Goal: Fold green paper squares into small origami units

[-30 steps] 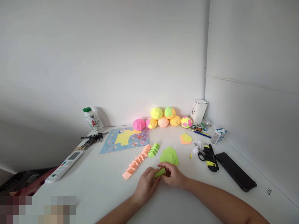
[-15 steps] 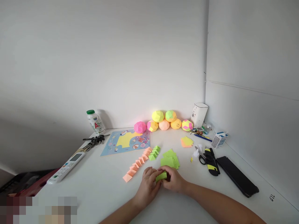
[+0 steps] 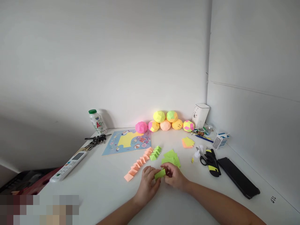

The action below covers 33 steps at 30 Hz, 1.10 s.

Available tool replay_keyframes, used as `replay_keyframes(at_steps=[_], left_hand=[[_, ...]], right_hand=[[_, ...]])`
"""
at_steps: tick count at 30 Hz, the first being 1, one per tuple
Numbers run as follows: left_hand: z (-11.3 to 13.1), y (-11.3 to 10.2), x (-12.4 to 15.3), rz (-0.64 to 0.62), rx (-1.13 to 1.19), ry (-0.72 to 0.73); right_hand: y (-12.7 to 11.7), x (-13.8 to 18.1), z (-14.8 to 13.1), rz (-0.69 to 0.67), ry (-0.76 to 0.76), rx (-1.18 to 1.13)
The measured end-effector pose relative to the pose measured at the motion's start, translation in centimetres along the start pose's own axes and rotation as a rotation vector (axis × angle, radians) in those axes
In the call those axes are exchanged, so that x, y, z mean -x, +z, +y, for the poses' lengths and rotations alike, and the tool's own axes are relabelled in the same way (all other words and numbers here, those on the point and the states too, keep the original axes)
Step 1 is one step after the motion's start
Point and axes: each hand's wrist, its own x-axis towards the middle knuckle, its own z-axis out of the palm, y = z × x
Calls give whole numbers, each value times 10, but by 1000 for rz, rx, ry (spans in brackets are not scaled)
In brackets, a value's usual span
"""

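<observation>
A: What have we got in our hands?
B: 1 green strip (image 3: 160, 174). Left hand (image 3: 147, 184) pinches its left end, right hand (image 3: 175, 178) pinches its right end.
A: Where do we have it?
B: Between the 2 hands, at the near side of the table (image 3: 98, 190), just short of the green sheets (image 3: 172, 157).
A: Sheets?
B: Loose overlapping pile. Left of it we see 2 rows of folded pieces: peach row (image 3: 138, 164), plus a shorter green row (image 3: 155, 153) beside its far end.
A: Back?
B: We count 7 balls (image 3: 165, 125) by the wall: 5 below, 2 on top.
A: Right side?
B: Scissors (image 3: 209, 158) against the cutter (image 3: 212, 170), black case (image 3: 237, 176) just beside.
A: Left?
B: Remote (image 3: 67, 166), bottle (image 3: 97, 122) upright behind it.
</observation>
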Motion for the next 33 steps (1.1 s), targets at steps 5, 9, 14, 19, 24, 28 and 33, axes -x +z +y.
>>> replay_keyframes(at_steps=[5, 9, 14, 19, 24, 28, 33], left_hand=[[-1, 0, 2, 4, 3, -19], [-3, -1, 1, 21, 10, -81], [-3, -2, -1, -38, 61, -148], [-4, 0, 0, -99, 109, -126], [-6, 2, 2, -111, 127, -149], [-6, 1, 1, -118, 136, -172], [-5, 1, 1, -126, 172, -207]], right_hand=[[-1, -1, -3, 12, 47, -98], [-3, -3, -7, 75, 44, -177], [-4, 0, -10, -5, 31, -172], [-4, 0, -7, -117, 14, -86], [-3, -1, -11, -104, 24, -69], [-2, 1, -14, -63, 59, -90], [-3, 1, -11, -41, 91, -132]])
